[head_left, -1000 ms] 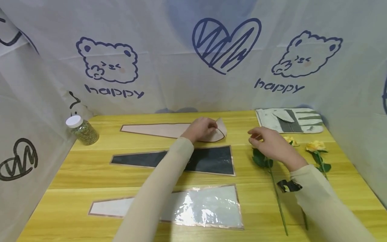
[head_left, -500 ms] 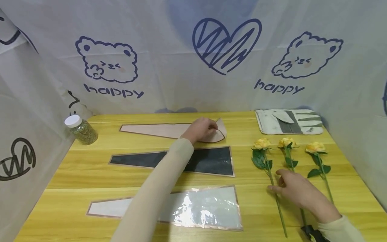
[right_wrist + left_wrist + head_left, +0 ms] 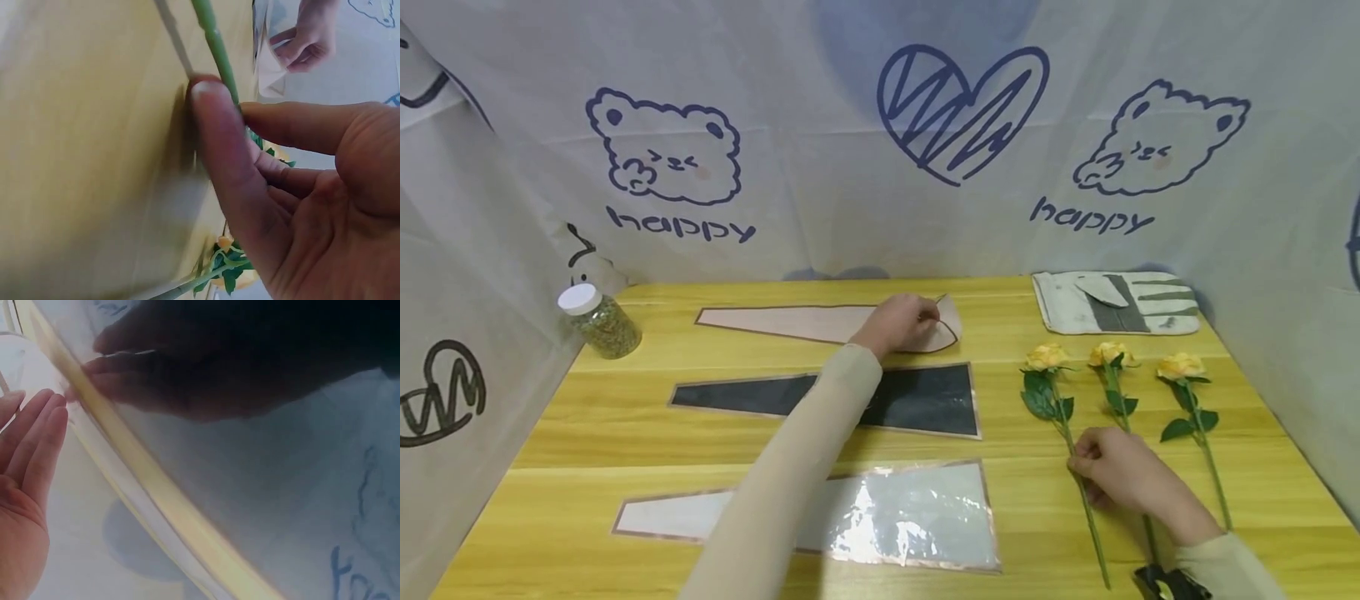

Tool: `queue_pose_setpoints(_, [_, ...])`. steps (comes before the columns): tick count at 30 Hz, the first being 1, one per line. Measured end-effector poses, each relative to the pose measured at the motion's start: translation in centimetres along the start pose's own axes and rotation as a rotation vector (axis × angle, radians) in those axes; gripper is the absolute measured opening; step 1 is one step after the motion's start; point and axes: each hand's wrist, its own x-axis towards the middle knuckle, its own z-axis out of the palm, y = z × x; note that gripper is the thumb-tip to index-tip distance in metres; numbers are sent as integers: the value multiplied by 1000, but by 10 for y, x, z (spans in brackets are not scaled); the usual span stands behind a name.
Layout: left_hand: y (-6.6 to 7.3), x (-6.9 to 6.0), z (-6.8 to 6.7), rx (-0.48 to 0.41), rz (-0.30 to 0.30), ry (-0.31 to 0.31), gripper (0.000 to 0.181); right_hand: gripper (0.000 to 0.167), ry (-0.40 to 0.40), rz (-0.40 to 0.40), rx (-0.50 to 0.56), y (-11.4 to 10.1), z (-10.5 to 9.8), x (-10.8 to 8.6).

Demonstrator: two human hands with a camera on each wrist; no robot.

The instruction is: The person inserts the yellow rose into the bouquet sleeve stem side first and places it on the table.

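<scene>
Gently, thumb and finger of a right hand [image 3: 1126, 477] pinch the leftmost rose [image 3: 1047, 357] by its stem on the table [image 3: 550, 492]; curled left-hand fingers [image 3: 904, 317] grip the pink sheet's [image 3: 790, 322] raised wide end.

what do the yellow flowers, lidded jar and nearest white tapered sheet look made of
Yellow flowers: perhaps artificial, with a satin plastic stem, judging by its smooth, even green; petal material is unclear.
Lidded jar: clear, shiny glass or plastic, since the contents show through.
White tapered sheet: probably glossy plastic film, given its bright glare.
</scene>
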Motion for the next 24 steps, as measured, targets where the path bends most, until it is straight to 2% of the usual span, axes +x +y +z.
queue_pose_setpoints(4, [-1, -1, -3, -1, -18, -6, 19, 10, 24, -13, 131, 1, -1, 2])
queue_pose_setpoints(11, [-1, -3, -5, 9, -25, 1, 18, 18, 101, -99, 214, -6, -8, 9])
queue_pose_setpoints(17, [-2, -4, -4, 14, -45, 16, 19, 25, 181, -191, 336, -15, -21, 15])
queue_pose_setpoints(24, [-2, -3, -4, 29, -47, 19, 18, 29, 209, -276, 456, -27, -33, 26])
